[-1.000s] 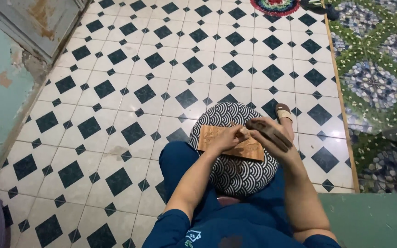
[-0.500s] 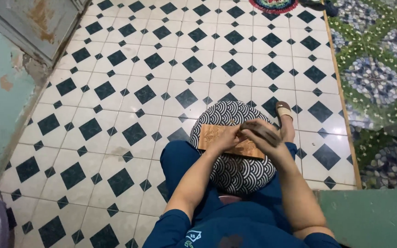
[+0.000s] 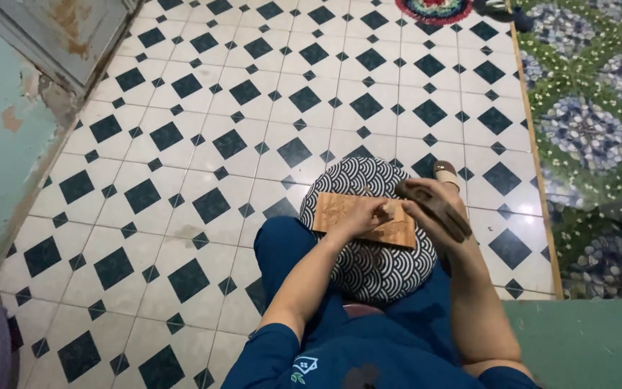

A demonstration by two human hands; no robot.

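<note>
From the head camera, the left hand [image 3: 366,215] pinches a small chisel on the carved wooden board [image 3: 363,220], which lies on the round patterned cushion [image 3: 368,266] in the lap. The right hand [image 3: 426,209], gripping a dark mallet [image 3: 435,207], has swung rightward since a moment ago. Tiled floor [image 3: 203,144] lies open to the left.

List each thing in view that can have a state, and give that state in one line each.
Wooden board: lying flat on the cushion.
Patterned cushion: resting on the lap.
Left hand: pressed on the board.
Right hand: gripping a dark mallet.
Sandal: on the foot.
</note>
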